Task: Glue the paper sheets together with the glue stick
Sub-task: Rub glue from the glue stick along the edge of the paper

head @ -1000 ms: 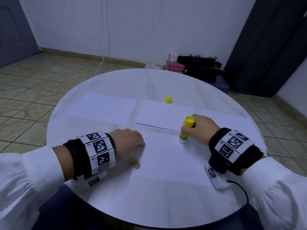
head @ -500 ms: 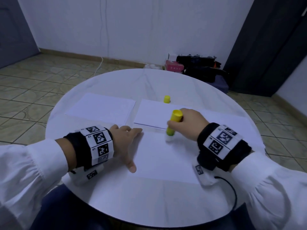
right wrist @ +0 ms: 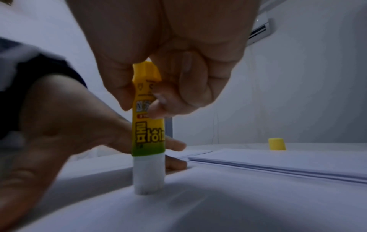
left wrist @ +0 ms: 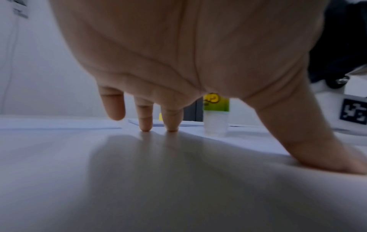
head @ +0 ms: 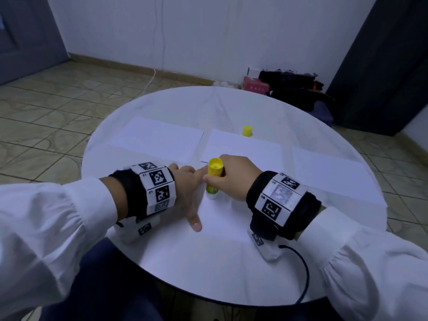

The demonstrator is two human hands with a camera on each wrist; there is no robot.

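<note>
While the round white table (head: 231, 269) carries four spreads of paper, your work is the near sheet (head: 222, 218) by its front edge, with a thin stack (head: 243, 149) just beyond and single sheets towards the left and right edges. Your left hand (head: 185, 193) lies flat, fingers straight, pinning that sheet's left side. Your right hand (head: 234, 179) is clamped round the glue stick (head: 214, 179), upright, its white tip touching the sheet near the far left corner. The yellow cap (head: 247, 130) stands at the stack's far edge. Press too hard and the long exposed glue may snap; ease your left hand and the sheet could drag or wrinkle.
</note>
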